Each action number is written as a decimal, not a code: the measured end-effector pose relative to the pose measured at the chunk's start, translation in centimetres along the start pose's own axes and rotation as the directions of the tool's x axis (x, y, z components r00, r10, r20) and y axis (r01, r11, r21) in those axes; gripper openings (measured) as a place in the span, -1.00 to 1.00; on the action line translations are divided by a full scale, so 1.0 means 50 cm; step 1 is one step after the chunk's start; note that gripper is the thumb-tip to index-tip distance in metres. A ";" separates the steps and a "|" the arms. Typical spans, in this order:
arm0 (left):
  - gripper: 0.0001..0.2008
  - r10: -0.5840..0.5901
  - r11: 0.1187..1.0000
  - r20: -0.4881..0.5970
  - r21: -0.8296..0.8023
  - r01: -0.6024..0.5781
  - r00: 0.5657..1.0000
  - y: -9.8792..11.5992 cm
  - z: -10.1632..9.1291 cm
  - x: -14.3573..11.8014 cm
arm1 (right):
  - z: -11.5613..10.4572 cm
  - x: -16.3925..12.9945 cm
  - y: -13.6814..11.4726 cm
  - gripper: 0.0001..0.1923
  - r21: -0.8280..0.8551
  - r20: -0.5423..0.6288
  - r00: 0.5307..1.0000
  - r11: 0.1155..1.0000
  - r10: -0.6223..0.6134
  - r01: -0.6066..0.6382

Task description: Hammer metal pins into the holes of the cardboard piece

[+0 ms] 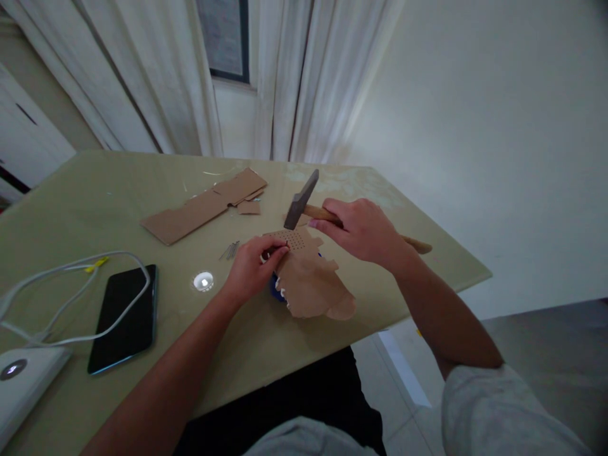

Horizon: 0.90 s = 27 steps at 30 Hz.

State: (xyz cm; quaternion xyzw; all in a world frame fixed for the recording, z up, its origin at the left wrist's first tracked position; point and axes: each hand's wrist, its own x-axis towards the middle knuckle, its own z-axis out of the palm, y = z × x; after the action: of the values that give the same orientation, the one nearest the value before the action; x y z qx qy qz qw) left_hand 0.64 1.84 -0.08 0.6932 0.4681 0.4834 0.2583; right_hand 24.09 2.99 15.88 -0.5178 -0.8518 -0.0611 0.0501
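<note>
My right hand grips the wooden handle of a hammer, whose dark metal head hangs just above the far end of a brown cardboard piece. That piece has a patch of small holes near its far end and lies over something blue. My left hand rests on the cardboard's left edge, fingertips pinched together at the holed patch; whether they hold a nail is too small to tell. Several loose nails lie on the table just left of that hand.
The greenish table carries a long flat cardboard strip at the back, a black phone with white cables across it, a white device at the near left and a small bright round spot. Curtains and a wall stand behind.
</note>
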 end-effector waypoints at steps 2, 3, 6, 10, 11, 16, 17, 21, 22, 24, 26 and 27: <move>-0.77 0.003 1.000 -0.007 0.004 -0.003 1.000 -0.001 0.000 0.000 | 0.005 0.002 -0.002 -0.49 0.002 0.025 1.000 1.000 -0.011 0.011; -0.77 0.007 1.000 -0.006 0.008 -0.007 1.000 -0.002 0.001 0.000 | 0.008 0.002 -0.003 -0.50 -0.010 0.053 0.998 1.000 -0.024 0.024; -0.78 0.016 1.000 0.004 0.007 -0.016 1.000 -0.004 0.001 0.000 | 0.012 0.003 -0.006 -0.54 -0.036 0.103 0.994 0.998 -0.046 0.050; -0.79 0.008 1.000 0.012 0.009 -0.008 1.000 -0.002 -0.001 -0.001 | 0.000 0.002 -0.005 -0.48 -0.005 0.015 1.000 1.000 -0.002 0.002; -0.79 0.006 1.000 0.012 0.011 -0.006 1.000 -0.002 -0.002 -0.001 | -0.002 0.002 -0.005 -0.47 0.005 -0.003 1.000 1.000 0.012 -0.012; -0.80 0.023 1.000 0.002 -0.005 -0.023 1.000 -0.002 -0.002 0.001 | 0.009 0.003 -0.010 -0.52 -0.013 0.062 0.998 1.000 -0.028 0.028; -0.80 0.030 1.000 0.003 -0.008 -0.030 1.000 -0.001 -0.002 0.001 | 0.013 0.003 -0.009 -0.53 -0.027 0.087 0.995 0.999 -0.038 0.041; -0.79 0.029 1.000 0.013 -0.007 -0.029 0.999 0.001 -0.002 0.002 | 0.014 0.000 -0.003 -0.51 -0.016 0.042 0.999 1.000 -0.016 0.017; -0.78 0.024 1.000 0.015 -0.003 -0.024 1.000 0.001 -0.002 0.002 | 0.012 0.000 -0.002 -0.49 -0.005 0.017 1.000 1.000 -0.007 0.007; -0.77 0.017 1.000 0.013 0.003 -0.017 1.000 -0.001 -0.002 0.002 | 0.011 0.000 -0.002 -0.47 0.003 -0.001 1.000 1.000 0.003 -0.003; -0.77 0.019 1.000 0.016 0.008 -0.019 1.000 -0.004 -0.002 0.001 | 0.013 0.000 -0.006 -0.49 -0.017 0.040 0.999 1.000 -0.009 0.010; -0.78 0.023 1.000 0.020 0.012 -0.023 1.000 -0.006 -0.002 0.001 | 0.014 0.000 -0.009 -0.50 -0.036 0.073 0.997 0.999 -0.018 0.020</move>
State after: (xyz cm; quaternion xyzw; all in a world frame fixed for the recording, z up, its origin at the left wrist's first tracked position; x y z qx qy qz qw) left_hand 0.44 2.00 -0.24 0.7049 0.4605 0.4763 0.2532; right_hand 23.68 2.89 15.17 -0.5124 -0.8567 -0.0585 0.0090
